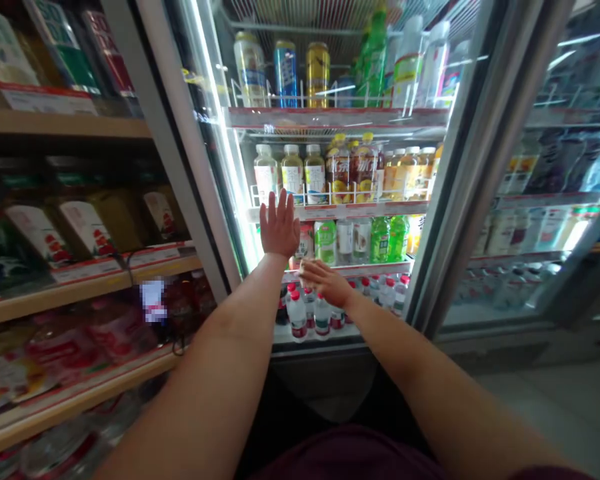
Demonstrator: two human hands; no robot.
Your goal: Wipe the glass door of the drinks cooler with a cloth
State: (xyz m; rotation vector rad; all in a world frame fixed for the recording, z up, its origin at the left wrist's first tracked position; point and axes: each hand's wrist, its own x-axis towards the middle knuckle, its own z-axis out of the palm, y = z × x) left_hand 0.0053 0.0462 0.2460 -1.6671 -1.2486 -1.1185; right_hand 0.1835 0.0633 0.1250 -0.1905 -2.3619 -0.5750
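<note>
My left hand (279,228) is raised with its fingers stretched upward. Its palm appears to lie flat on the glass door (345,137) of a lit drinks fridge, in front of the middle shelf's edge. Lower and to the right, my right hand (327,281) has its fingers bent over a small pale crumpled cloth (307,273), against the same glass. Behind it are small red-capped bottles (297,315) on the bottom shelf. Green drink bottles (380,240) stand on the shelf above those.
Cans (317,70) and tea bottles (339,170) fill upper fridge shelves. On the left, a wooden shelf unit (70,123) holds packed bottles, and a blurred-out patch (153,300) covers something at its edge. A metal door frame (500,153) and another fridge section are on the right.
</note>
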